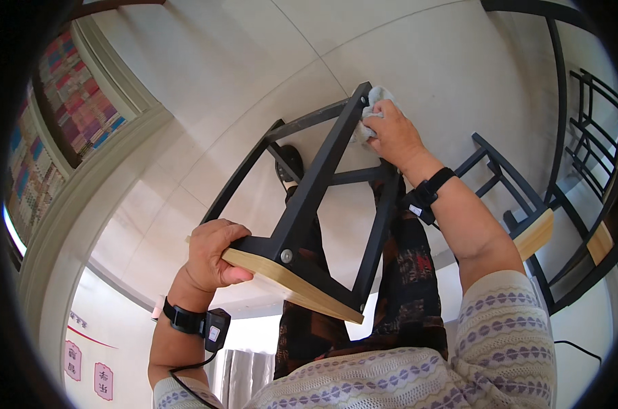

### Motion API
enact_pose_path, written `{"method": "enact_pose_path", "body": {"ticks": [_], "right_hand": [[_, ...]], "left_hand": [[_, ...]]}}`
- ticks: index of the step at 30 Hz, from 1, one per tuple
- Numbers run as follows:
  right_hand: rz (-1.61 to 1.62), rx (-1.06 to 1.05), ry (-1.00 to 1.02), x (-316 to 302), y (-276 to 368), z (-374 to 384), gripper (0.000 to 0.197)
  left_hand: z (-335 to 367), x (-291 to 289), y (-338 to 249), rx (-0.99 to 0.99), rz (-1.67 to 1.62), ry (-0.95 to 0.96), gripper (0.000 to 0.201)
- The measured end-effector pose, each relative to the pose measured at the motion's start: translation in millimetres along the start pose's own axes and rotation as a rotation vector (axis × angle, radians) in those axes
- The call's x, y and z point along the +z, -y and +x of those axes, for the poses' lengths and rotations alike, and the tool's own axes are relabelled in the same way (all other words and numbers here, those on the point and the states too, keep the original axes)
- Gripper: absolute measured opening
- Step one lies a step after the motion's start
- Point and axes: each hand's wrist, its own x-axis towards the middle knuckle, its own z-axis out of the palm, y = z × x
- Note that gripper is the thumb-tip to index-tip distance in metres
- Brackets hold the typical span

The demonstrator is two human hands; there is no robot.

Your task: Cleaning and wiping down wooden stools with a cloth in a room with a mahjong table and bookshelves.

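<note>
A small stool (316,184) with a dark frame and a pale wooden seat is tipped over in front of me, its legs pointing away. My left hand (217,253) grips the edge of the seat, thumb on the wood. A light grey cloth (379,97) is bunched in my right hand (394,134), pressed against the end of one leg. Round bolt heads show on the frame near the seat and at the leg's end.
Another stool (510,187) lies on the right, beside dark metal-framed furniture (561,88). On the left stands a pale-framed cabinet (111,129) with colourful contents. Pale tiles cover the floor (241,61). A black shoe (290,163) shows through the stool's frame.
</note>
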Motion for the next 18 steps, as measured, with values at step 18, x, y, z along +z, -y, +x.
{"method": "enact_pose_path", "body": {"ticks": [18], "right_hand": [[-0.046,0.210,0.159,1.3,1.4,-32.7,0.028]], "left_hand": [[14.9,9.8,-10.0,0.055,0.039,0.028,0.071]]}}
